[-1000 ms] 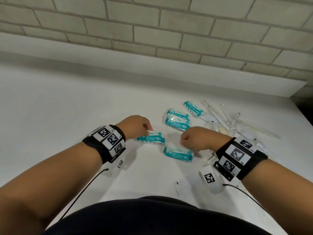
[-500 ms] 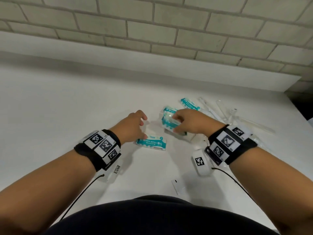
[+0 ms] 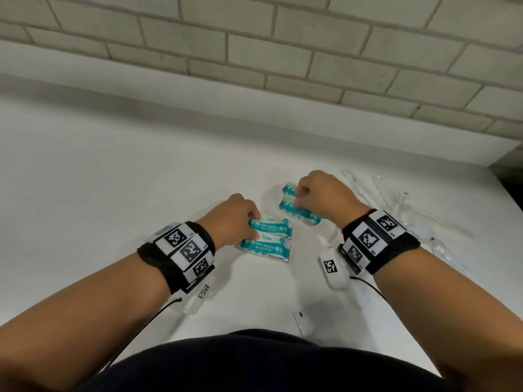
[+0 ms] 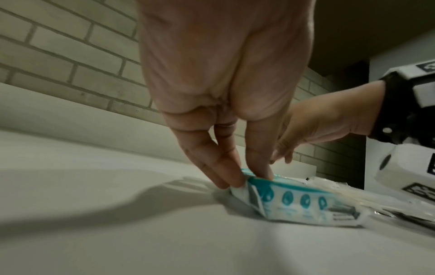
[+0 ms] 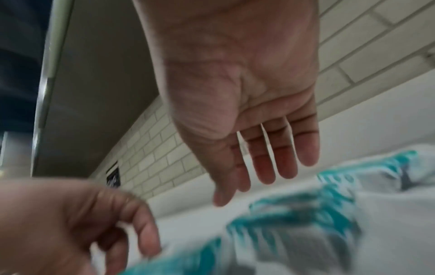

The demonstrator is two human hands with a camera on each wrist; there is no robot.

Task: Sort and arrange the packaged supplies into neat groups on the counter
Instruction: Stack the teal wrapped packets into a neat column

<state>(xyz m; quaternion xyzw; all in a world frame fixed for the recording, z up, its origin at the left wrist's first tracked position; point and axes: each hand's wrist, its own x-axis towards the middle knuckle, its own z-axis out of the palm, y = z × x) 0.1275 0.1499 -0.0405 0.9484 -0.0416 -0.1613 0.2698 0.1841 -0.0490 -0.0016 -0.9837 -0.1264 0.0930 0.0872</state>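
1. pinching the near wipes packs (image 3: 267, 236) with left hand (image 3: 230, 219) on the counter (image 3: 113, 193), clear only from the left wrist.
2. hovering right hand (image 3: 322, 193) over far packs (image 3: 297, 213), fingers straight and loose in the blurred wrist view.

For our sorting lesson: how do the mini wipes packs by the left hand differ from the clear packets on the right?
The mini wipes packs are teal-and-white, short and plump; the clear packets are see-through, long and thin. The mini wipes packs lie side by side, one pinched by the left hand; the clear packets lie scattered, untouched. Both rest on the counter.
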